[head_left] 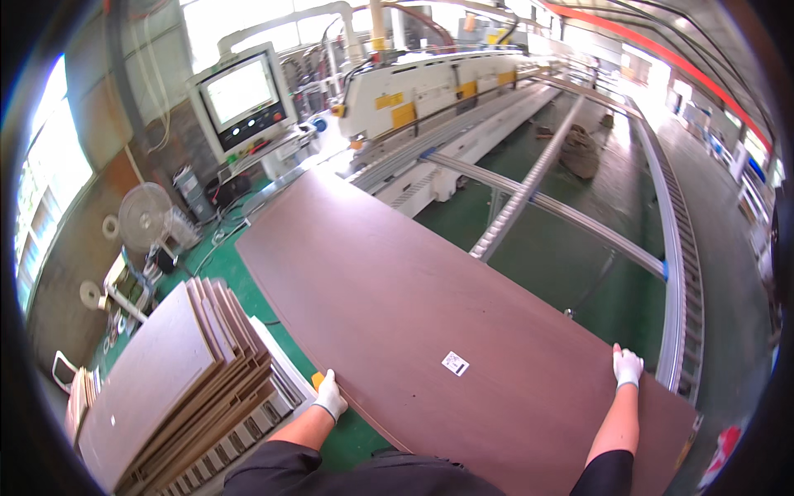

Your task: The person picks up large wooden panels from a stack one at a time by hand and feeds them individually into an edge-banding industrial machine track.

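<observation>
A long brown panel [372,281] with a small white label [455,364] stretches from my body toward the far machine. My left hand [331,397], in a white glove, is closed on its left edge. A small orange-yellow patch [318,379] shows beside those fingers; what it is I cannot make out. My right hand [628,367], also gloved in white, is closed over the panel's right edge, with the fingertips partly hidden. Along that side, the panel lies next to a metal roller frame [529,198].
At left, a stack of brown panels [157,372] stands on a roller conveyor [248,430]. A control screen [240,95] and a long white machine [447,91] with yellow patches are ahead. A fan [145,215] and cables are by the left wall. A metal rail [674,273] runs along the right.
</observation>
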A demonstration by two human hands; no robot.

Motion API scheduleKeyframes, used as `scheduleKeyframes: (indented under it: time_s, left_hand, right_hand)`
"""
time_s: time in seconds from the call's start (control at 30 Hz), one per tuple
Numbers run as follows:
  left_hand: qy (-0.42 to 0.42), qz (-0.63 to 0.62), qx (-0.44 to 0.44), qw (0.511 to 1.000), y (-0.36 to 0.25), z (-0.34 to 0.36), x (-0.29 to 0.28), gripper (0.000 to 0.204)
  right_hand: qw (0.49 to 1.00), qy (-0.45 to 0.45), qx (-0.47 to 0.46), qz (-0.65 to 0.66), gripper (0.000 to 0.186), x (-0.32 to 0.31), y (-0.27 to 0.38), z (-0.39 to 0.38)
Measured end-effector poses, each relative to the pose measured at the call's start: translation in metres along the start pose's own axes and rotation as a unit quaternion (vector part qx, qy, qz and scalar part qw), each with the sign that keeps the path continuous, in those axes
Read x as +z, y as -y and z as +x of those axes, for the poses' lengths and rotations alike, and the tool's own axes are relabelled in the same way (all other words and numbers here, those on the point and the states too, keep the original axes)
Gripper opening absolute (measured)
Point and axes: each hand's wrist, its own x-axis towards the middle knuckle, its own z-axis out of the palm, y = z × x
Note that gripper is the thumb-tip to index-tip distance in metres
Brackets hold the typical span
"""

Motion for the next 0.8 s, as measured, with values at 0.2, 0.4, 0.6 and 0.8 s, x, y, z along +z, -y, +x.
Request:
scheduleKeyframes:
  time_s: [0.2,0.4,0.6,0.8]
  left_hand:
    - [-0.008,-0.014,-0.002,1.000,0.004,-0.032,0.028,0.048]
    - [-0.060,0.038,-0.026,0.997,0.005,-0.031,0.066,0.045]
    - [-0.083,0.077,-0.007,0.994,0.002,-0.033,0.068,0.048]
    - [-0.074,0.093,-0.001,0.993,-0.014,-0.068,0.092,0.046]
  right_hand:
    - [1.000,0.016,-0.021,0.011,0.061,0.037,-0.006,0.055]
    - [0.999,-0.042,-0.027,0.018,0.056,0.033,0.001,0.080]
    - [0.980,-0.194,-0.023,0.038,0.046,0.054,0.020,0.062]
    - [0.979,-0.197,-0.039,0.041,0.055,0.055,0.013,0.083]
